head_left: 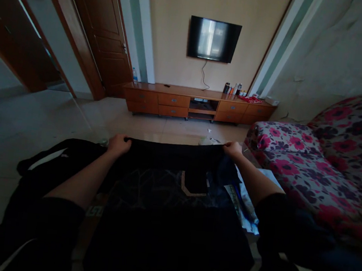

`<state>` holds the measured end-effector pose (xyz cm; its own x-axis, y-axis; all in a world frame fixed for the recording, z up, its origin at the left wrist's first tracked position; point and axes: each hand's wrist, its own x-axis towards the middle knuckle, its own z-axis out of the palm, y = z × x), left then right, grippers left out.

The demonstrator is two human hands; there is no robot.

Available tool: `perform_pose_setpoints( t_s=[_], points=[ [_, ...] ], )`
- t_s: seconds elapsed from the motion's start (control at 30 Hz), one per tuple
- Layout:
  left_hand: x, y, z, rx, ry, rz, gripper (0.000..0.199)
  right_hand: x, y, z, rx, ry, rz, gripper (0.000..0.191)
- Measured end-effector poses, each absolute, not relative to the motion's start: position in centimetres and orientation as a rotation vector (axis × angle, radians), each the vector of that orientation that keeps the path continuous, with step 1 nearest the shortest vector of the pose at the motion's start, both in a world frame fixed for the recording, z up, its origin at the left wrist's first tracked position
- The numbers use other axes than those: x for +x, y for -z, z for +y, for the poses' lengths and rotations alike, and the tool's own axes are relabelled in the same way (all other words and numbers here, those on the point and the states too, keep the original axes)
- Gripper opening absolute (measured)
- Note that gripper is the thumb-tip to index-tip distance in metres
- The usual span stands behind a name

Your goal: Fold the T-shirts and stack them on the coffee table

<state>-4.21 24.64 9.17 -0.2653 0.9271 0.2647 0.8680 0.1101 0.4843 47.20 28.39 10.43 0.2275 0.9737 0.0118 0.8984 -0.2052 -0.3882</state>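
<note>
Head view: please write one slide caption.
Left hand and right hand hold the far edge of a black garment, wall-mounted television beyond.

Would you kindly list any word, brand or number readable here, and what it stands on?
No text is readable.
Black garment: pale mark beside pocket, too small.
Bottles on the TV cabinet: any labels too small.
Angular marks left of the garment: blurred, perhaps pattern.

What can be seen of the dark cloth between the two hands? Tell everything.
The dark cloth looks like soft, mostly black fabric, with a faintly line-patterned band across it and a black pocket-like patch edged partly in tan. It is spread before the person; the left hand and right hand grip its far edge near either end, holding it nearly straight.
</note>
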Motion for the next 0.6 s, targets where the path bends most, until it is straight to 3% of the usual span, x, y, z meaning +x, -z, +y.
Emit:
perform_pose_setpoints(
  t_s=[0.17, 0.23, 0.4, 0.6],
  points=[
    [-2.8, -3.5, 25.9, 1.960, -0.869, 2.252, 0.059, 44.8, -4.9, 29.1, -2.151, -0.348, -1.827, 0.060],
    [-2.7, -0.5, 25.0, 2.100, -0.799, 2.176, 0.059, 43.6, -2.8, 27.8, -2.131, -0.360, -1.875, 0.069],
    [-2.4, 4.8, 20.2, 2.327, -0.643, 2.051, 0.046, 41.1, 1.2, 21.5, -2.007, -0.224, -2.133, 0.065],
    [-0.5, 5.7, 11.8, 2.282, -0.406, 2.133, 0.055, 40.1, 2.7, 12.2, -1.988, -0.210, -2.309, 0.065]
  ],
)
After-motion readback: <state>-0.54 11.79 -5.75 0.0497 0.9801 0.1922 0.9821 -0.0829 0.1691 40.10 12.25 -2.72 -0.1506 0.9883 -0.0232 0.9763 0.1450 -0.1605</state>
